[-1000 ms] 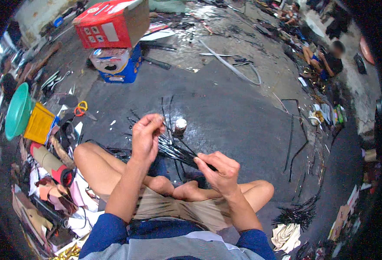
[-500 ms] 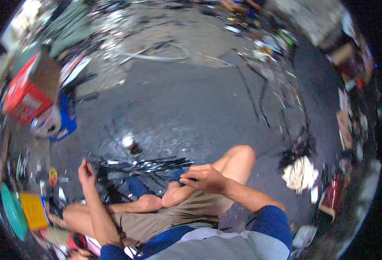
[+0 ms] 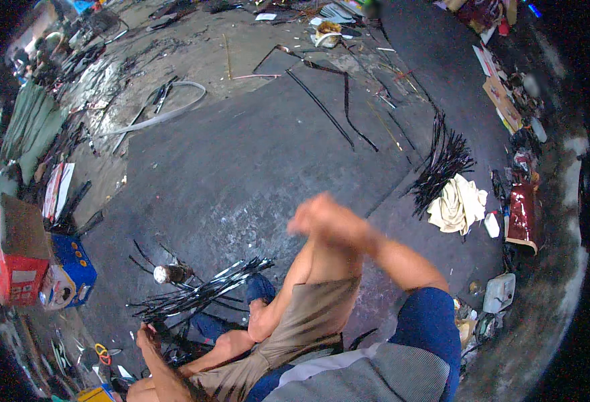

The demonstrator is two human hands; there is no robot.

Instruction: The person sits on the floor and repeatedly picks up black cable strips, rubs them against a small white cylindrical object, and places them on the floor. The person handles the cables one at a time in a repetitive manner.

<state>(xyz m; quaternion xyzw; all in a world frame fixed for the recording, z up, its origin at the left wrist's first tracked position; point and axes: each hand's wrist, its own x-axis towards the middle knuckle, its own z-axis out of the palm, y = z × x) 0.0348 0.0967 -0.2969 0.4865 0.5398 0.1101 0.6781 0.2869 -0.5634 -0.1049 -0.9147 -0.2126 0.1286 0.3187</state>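
My left hand (image 3: 149,336) is low at the left, its fingers pinched together beside the near end of a bundle of black strips (image 3: 208,289). A dark bit shows at the fingertips, too small to make out. My right hand (image 3: 327,220) is over my right knee, smeared by motion, so its fingers and anything in them cannot be read. The strips lie loosely on the dark floor mat (image 3: 241,154) in front of my feet, which wear blue footwear (image 3: 260,288). Beyond them rests a whitish-ended cylinder (image 3: 172,273) with thin black pieces around it.
A red box (image 3: 21,258) and a blue box (image 3: 74,268) stand at the left. To the right, a cream cloth (image 3: 457,204) lies against a second bundle of black strips (image 3: 442,161). Long bent strips (image 3: 345,100) lie on the mat's far part. A dark red object (image 3: 522,214) sits farther right.
The whole view has swung, shifting the boxes lower and the cloth higher. My right hand has gone from above my lap to over my knee. My left hand is lower, near the strips.
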